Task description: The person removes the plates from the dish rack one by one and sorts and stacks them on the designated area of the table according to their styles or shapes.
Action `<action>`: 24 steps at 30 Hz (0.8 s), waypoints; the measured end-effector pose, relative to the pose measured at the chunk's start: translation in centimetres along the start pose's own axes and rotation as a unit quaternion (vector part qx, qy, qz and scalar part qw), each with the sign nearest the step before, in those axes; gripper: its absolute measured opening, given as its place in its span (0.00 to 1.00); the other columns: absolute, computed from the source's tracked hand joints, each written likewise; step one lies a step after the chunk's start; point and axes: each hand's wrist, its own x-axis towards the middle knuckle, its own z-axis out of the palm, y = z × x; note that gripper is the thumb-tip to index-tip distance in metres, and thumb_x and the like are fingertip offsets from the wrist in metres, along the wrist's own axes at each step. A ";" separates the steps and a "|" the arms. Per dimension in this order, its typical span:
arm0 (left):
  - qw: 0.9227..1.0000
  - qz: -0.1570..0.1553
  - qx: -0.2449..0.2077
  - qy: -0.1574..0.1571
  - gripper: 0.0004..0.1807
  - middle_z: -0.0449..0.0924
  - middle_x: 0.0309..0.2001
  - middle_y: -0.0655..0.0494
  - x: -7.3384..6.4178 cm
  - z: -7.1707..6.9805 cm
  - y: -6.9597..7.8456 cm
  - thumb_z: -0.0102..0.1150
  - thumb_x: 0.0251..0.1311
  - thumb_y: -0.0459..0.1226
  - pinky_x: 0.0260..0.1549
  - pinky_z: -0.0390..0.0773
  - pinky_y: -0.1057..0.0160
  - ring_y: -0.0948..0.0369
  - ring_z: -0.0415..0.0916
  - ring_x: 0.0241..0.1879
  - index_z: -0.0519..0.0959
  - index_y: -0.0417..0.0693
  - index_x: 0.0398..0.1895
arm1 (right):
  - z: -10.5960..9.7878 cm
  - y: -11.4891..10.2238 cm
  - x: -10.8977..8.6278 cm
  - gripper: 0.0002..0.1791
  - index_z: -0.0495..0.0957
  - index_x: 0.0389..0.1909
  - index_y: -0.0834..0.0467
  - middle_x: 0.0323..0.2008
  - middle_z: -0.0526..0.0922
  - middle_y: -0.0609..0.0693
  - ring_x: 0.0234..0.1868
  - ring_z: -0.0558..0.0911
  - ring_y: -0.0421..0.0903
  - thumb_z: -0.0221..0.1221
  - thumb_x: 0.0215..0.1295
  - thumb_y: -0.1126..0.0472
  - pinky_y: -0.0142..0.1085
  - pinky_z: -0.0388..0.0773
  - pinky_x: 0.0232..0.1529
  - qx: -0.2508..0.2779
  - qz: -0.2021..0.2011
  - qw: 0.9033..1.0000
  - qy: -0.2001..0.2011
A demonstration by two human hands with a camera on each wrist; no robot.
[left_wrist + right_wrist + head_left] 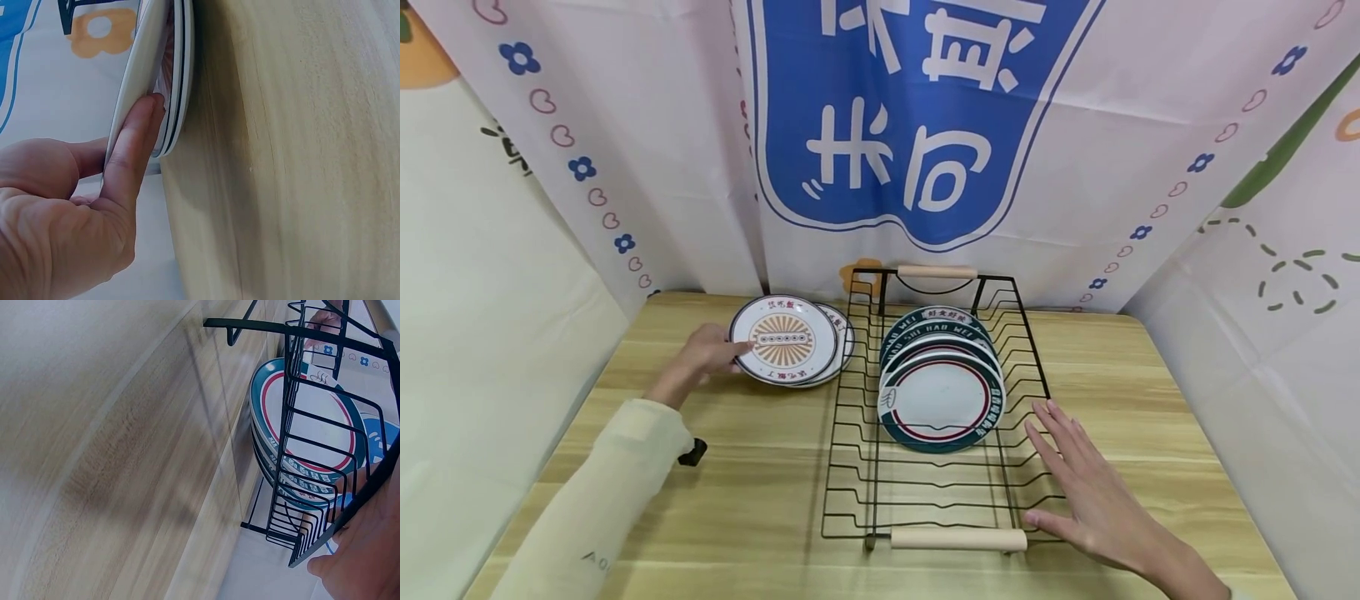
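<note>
My left hand (709, 348) pinches the left rim of a white plate (784, 342) with an orange sunburst pattern, thumb on its upper face and fingers beneath. In the left wrist view this plate (134, 81) is tilted up at the hand's side, above a stack of plates (181, 94). My right hand (1093, 492), fingers spread and extended, rests along the right side of a black wire dish rack (256, 325). Several green-rimmed plates (938, 396) lean one behind another in the rack's middle and rear slots.
Pale wooden handles cross the rack's front (958, 539) and back (937, 272). The rack's front slots hold no plates. A wood-grain table (752, 517) lies beneath, with a printed curtain (685, 167) hanging behind it.
</note>
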 end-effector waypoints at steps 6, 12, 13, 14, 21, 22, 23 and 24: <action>0.999 0.006 0.041 0.006 0.16 0.82 0.25 0.54 0.6 0.5 0.3 0.59 0.77 0.40 0.28 0.83 0.63 0.61 0.82 0.24 0.78 0.31 0.45 | 0.0 0.1 -0.1 0.57 0.57 0.80 0.69 0.83 0.51 0.67 0.84 0.48 0.65 0.64 0.65 0.32 0.43 0.31 0.84 0.001 0.001 1.000 0.003; 0.995 0.033 0.091 0.020 0.17 0.84 0.24 0.47 0.7 1.0 0.8 0.60 0.76 0.39 0.28 0.87 0.60 0.56 0.86 0.23 0.77 0.28 0.39 | 0.0 0.1 -0.1 0.57 0.57 0.81 0.68 0.83 0.51 0.66 0.84 0.48 0.65 0.62 0.66 0.32 0.44 0.32 0.84 0.003 0.002 1.000 0.002; 0.994 0.037 0.103 0.023 0.17 0.84 0.23 0.46 0.8 1.1 0.8 0.60 0.76 0.40 0.28 0.86 0.61 0.55 0.87 0.22 0.77 0.29 0.38 | 0.0 0.1 -0.1 0.57 0.57 0.81 0.68 0.83 0.51 0.66 0.84 0.48 0.65 0.62 0.66 0.32 0.44 0.32 0.84 0.003 0.002 1.000 0.002; 0.992 0.042 0.114 0.025 0.18 0.85 0.22 0.46 0.8 1.1 0.7 0.60 0.76 0.40 0.27 0.86 0.61 0.55 0.87 0.22 0.77 0.29 0.37 | 0.0 0.1 -0.1 0.57 0.57 0.81 0.68 0.83 0.50 0.66 0.84 0.48 0.65 0.62 0.66 0.32 0.44 0.32 0.84 0.004 0.002 1.000 0.002; 0.986 0.049 0.152 0.045 0.19 0.85 0.21 0.47 0.8 1.9 0.3 0.60 0.76 0.42 0.23 0.79 0.65 0.54 0.88 0.22 0.78 0.30 0.38 | 0.1 0.2 -0.1 0.57 0.57 0.81 0.68 0.84 0.48 0.64 0.84 0.48 0.65 0.63 0.66 0.32 0.41 0.29 0.84 0.003 0.000 1.000 0.002; 0.986 0.046 0.155 0.046 0.19 0.85 0.21 0.48 0.8 2.0 0.3 0.60 0.76 0.42 0.22 0.79 0.65 0.55 0.87 0.22 0.78 0.30 0.39 | 0.1 0.2 -0.1 0.57 0.57 0.81 0.68 0.84 0.48 0.64 0.84 0.48 0.65 0.63 0.65 0.33 0.41 0.29 0.84 0.004 0.000 1.000 0.003; 0.985 0.044 0.159 0.045 0.19 0.85 0.21 0.47 0.8 2.1 0.3 0.59 0.76 0.43 0.22 0.78 0.66 0.55 0.87 0.22 0.78 0.30 0.39 | 0.1 0.2 -0.1 0.57 0.57 0.81 0.68 0.84 0.48 0.64 0.84 0.48 0.65 0.63 0.65 0.33 0.41 0.28 0.83 0.004 0.000 1.000 0.003; 0.985 0.040 0.161 0.045 0.19 0.85 0.21 0.47 0.8 2.2 0.3 0.59 0.77 0.43 0.21 0.77 0.66 0.56 0.86 0.22 0.78 0.30 0.39 | 0.2 0.2 -0.1 0.57 0.57 0.81 0.68 0.84 0.48 0.64 0.84 0.48 0.65 0.64 0.65 0.33 0.40 0.29 0.84 0.004 -0.001 1.000 0.003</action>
